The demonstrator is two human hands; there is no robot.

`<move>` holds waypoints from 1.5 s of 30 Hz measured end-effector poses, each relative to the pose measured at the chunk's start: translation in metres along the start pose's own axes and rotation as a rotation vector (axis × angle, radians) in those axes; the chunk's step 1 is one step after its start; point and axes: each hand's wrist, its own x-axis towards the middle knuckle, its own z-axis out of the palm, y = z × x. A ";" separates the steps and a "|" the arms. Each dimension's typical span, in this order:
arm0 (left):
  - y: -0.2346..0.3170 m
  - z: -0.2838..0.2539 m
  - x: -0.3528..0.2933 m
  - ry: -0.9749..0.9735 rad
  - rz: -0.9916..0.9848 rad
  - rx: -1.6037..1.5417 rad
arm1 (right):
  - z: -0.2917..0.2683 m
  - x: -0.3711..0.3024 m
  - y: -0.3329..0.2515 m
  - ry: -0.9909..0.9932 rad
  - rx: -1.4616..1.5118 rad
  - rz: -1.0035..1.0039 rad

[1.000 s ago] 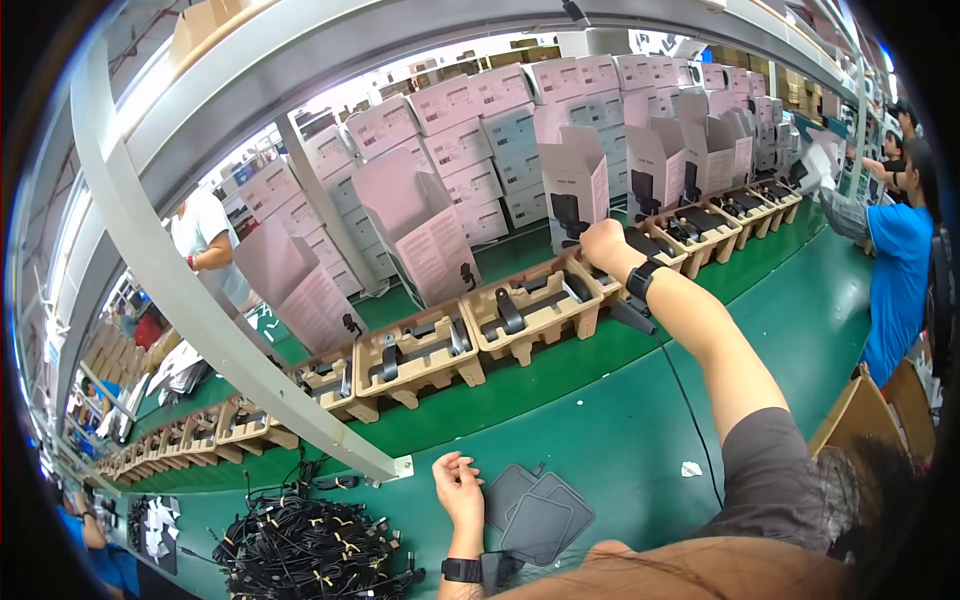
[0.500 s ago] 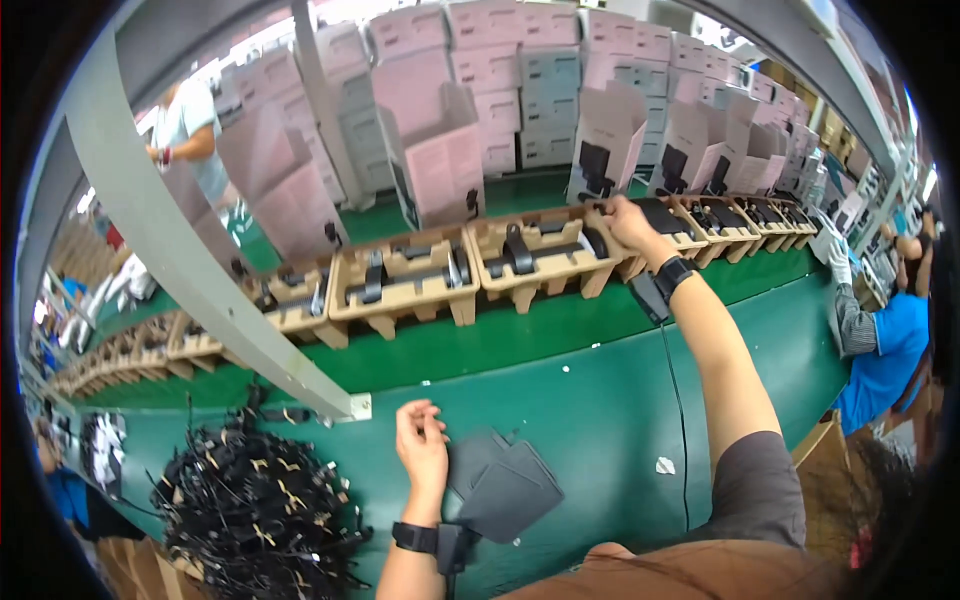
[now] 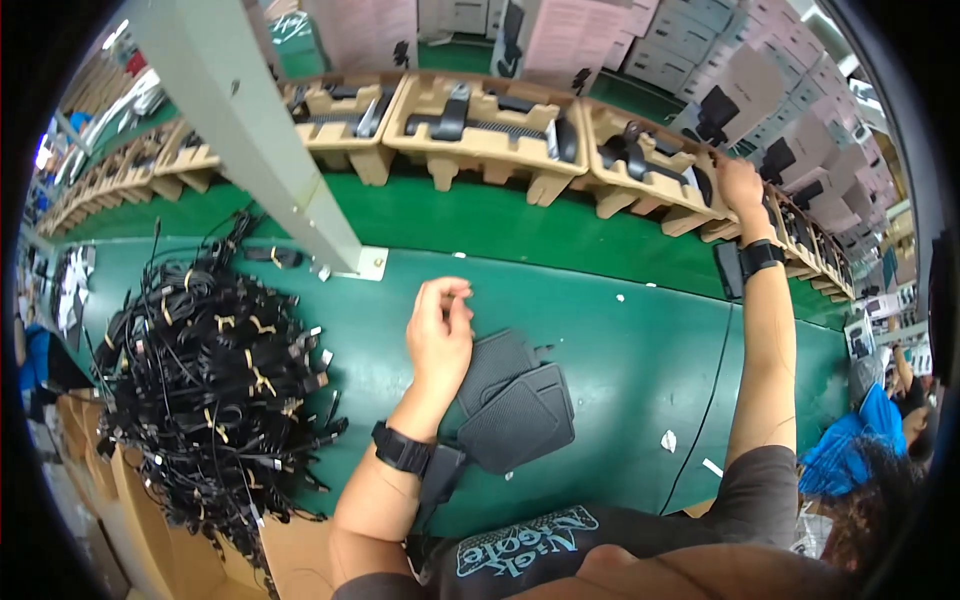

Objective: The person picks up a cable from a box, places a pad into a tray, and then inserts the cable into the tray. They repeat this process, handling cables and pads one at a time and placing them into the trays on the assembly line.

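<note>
On the near part of the green table (image 3: pixel 620 370), dark grey textured pads (image 3: pixel 515 425) are lying overlapped; they are looking thin, light and somewhat flexible, hardly fragile, so a pinch at a free corner or edge is probably suiting them best. Just beside them, the left hand (image 3: pixel 440 335) is pointing away from the body, fingers loosely curled and gripping nothing visible. Farther out, a tan tray (image 3: pixel 640 188) is holding black parts (image 3: pixel 636 155); it is seeming light yet rigid, like moulded pulp, and its end walls are likely offering the surest hold. At its right end, the right hand (image 3: pixel 740 190) is reaching on a nearly straight arm. Its fingertips are not showing clearly, so whether they are pinching anything, I cannot tell.
</note>
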 end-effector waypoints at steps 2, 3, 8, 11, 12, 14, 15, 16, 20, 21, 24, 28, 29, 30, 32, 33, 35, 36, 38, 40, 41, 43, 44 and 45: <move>0.005 0.003 0.003 0.005 0.022 0.001 | 0.010 0.006 0.029 -0.132 0.191 0.043; 0.005 0.004 0.004 0.010 0.013 -0.004 | 0.016 0.005 0.033 -0.137 0.186 0.034; -0.005 -0.002 0.007 0.033 0.036 0.005 | -0.014 -0.023 -0.015 0.250 0.101 0.241; -0.005 0.003 0.008 0.037 0.023 -0.029 | -0.054 -0.061 -0.067 0.564 0.331 -0.060; -0.008 -0.004 0.007 0.040 0.048 0.001 | -0.070 -0.085 -0.102 0.478 0.535 -0.179; -0.009 -0.013 0.006 0.034 0.068 0.017 | -0.126 -0.150 -0.167 0.324 0.549 -0.504; -0.011 -0.016 0.006 0.041 0.069 0.012 | -0.152 -0.181 -0.192 0.144 0.575 -0.580; -0.011 -0.016 0.007 0.030 0.077 0.020 | -0.158 -0.209 -0.204 0.057 0.616 -0.680; -0.012 -0.009 0.011 -0.004 0.125 0.022 | -0.170 -0.267 -0.242 -0.194 0.601 -0.678; -0.015 -0.009 0.012 -0.008 0.140 0.011 | -0.167 -0.271 -0.249 -0.163 0.581 -0.663; -0.024 -0.011 0.011 0.019 0.226 0.033 | -0.157 -0.274 -0.256 -0.121 0.659 -0.621; -0.022 -0.014 -0.001 0.013 0.256 0.083 | -0.154 -0.267 -0.248 -0.108 0.919 -0.524; -0.020 -0.015 -0.003 0.023 0.304 0.145 | -0.157 -0.263 -0.242 -0.157 1.010 -0.482; -0.019 -0.015 -0.004 0.034 0.351 0.208 | -0.153 -0.257 -0.236 -0.108 1.104 -0.477; -0.017 -0.017 -0.004 0.026 0.343 0.212 | -0.152 -0.244 -0.218 -0.170 1.312 -0.456; -0.016 -0.017 -0.003 0.019 0.330 0.221 | -0.151 -0.236 -0.207 -0.160 1.382 -0.454; -0.018 -0.020 -0.001 0.027 0.348 0.218 | -0.156 -0.211 -0.186 -0.016 1.362 -0.401; -0.019 -0.022 0.000 0.020 0.327 0.231 | -0.154 -0.197 -0.177 0.117 1.412 -0.272; -0.016 -0.020 0.002 0.006 0.312 0.240 | -0.137 -0.154 -0.141 0.442 1.374 -0.047; -0.016 -0.021 0.003 -0.001 0.286 0.252 | -0.134 -0.107 -0.110 0.678 1.147 -0.003; -0.017 -0.022 0.004 -0.002 0.288 0.261 | -0.126 -0.087 -0.094 0.703 1.112 0.065; -0.018 -0.019 0.007 0.008 0.261 0.270 | -0.109 -0.050 -0.061 0.811 0.827 0.002; -0.019 -0.020 0.010 0.009 0.263 0.276 | -0.106 -0.038 -0.054 0.757 0.752 0.008; -0.022 -0.022 0.013 0.014 0.229 0.267 | -0.099 -0.027 -0.051 0.759 0.755 0.011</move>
